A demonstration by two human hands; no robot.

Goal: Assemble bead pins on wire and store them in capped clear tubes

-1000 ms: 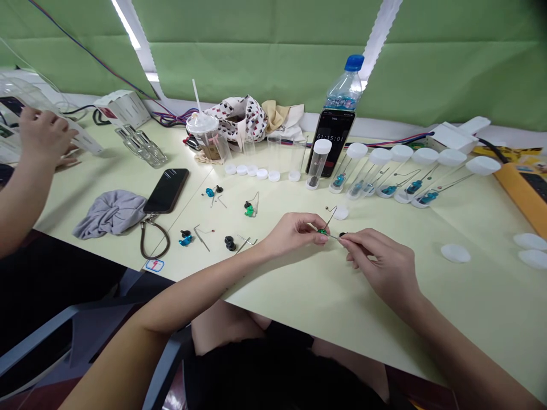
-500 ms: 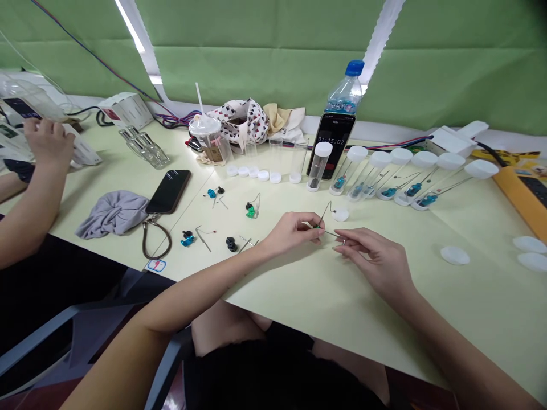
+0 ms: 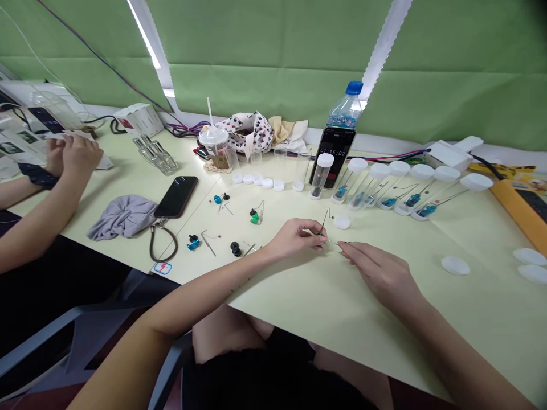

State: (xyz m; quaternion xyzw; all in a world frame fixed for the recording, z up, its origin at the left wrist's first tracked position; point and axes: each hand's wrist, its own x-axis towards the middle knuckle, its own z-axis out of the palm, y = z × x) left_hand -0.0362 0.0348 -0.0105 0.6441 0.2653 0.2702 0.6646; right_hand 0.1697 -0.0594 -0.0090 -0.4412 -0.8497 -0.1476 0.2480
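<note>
My left hand (image 3: pixel 293 238) is closed in a pinch on a small green part (image 3: pixel 319 233), mostly hidden by the fingers. A thin bent wire (image 3: pixel 325 219) with a dark bead at its tip stands up from that pinch. My right hand (image 3: pixel 380 269) faces back up, its fingertips pinching the end of a thin metal rod (image 3: pixel 333 242) that reaches toward the green part. Whether rod and part are joined I cannot tell. Just beyond my left fingers lies a white disc (image 3: pixel 342 222). Small green (image 3: pixel 254 218), blue (image 3: pixel 194 244) and black (image 3: pixel 235 249) pieces with wires lie to the left.
Several capped clear tubes (image 3: pixel 413 196) holding blue parts stand at the back right. A phone (image 3: pixel 334 154) showing a timer leans against a water bottle (image 3: pixel 344 108). Another phone (image 3: pixel 177 196) and a grey scrunchie (image 3: pixel 123 216) lie left. A co-worker's hands (image 3: pixel 81 154) are at far left.
My right hand has rolled over so its back faces up and its fingers have closed together. The view has tilted up slightly. The co-worker's hands have come together.
</note>
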